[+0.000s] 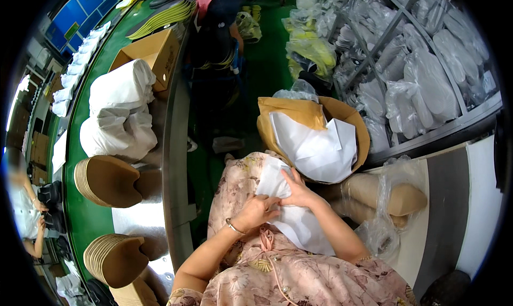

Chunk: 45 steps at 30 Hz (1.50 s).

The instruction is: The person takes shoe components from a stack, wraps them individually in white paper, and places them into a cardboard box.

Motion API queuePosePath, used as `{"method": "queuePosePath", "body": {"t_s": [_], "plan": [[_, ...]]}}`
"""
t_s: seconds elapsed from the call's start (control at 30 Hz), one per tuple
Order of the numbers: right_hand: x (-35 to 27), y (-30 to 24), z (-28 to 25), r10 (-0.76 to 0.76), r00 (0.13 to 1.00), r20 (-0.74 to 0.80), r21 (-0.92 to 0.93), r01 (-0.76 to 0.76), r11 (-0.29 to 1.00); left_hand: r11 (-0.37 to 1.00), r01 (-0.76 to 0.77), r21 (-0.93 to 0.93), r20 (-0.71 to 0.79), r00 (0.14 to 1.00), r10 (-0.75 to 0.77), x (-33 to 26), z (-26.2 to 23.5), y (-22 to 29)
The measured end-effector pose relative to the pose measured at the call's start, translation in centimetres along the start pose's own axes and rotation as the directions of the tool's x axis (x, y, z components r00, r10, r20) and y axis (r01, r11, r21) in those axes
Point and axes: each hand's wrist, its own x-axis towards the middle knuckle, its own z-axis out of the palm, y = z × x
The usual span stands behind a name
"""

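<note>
Across my lap lies a thin white sheet (304,226); whether it is paper or cloth, I cannot tell. My left hand (257,212) has its fingers curled together on the sheet, close beside the right hand's wrist side. My right hand (299,191) lies on the sheet with its fingers stretched out and apart. Just beyond my right hand stands an open brown paper sack (264,125), its top rolled wide. Loose white sheets (328,148) fill it.
Stacks of brown curved boards (107,180) and white bundles (120,105) stand on the green bench (80,220) at left, near a cardboard box (168,55). Plastic-wrapped beige forms (406,199) lie at right. A metal rack (454,87) holds bagged pieces. Another person (29,210) is far left.
</note>
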Motion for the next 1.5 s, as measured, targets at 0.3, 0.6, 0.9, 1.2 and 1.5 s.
{"method": "queuePosePath", "body": {"t_s": [0.3,0.6,0.9,1.2,1.5], "plan": [[0.0,-0.3,-0.3,0.074,0.996,0.054,0.056,-0.077,0.995,0.895,0.09,0.436,-0.178,0.984,-0.012,-2.4,-1.9,0.3],[-0.2,0.5,-0.4,0.03,0.999,-0.037,0.216,-0.022,0.976,0.73,0.552,-0.403,0.027,0.805,-0.593,1.0,6.2,0.7],[-1.8,-4.2,-2.3,0.168,0.875,-0.453,0.831,0.346,0.436,0.465,0.062,-0.883,-0.248,0.78,-0.575,1.7,3.7,1.5],[-1.4,-10.4,-6.2,0.113,0.968,-0.225,0.966,0.206,0.158,-0.189,-0.024,-0.982,0.032,0.957,-0.289,1.1,-4.8,3.1],[0.2,-14.2,-6.7,-0.047,0.96,-0.275,0.949,0.279,0.144,-0.395,-0.214,-0.894,-0.073,0.937,-0.342,0.5,-6.4,4.0]]}}
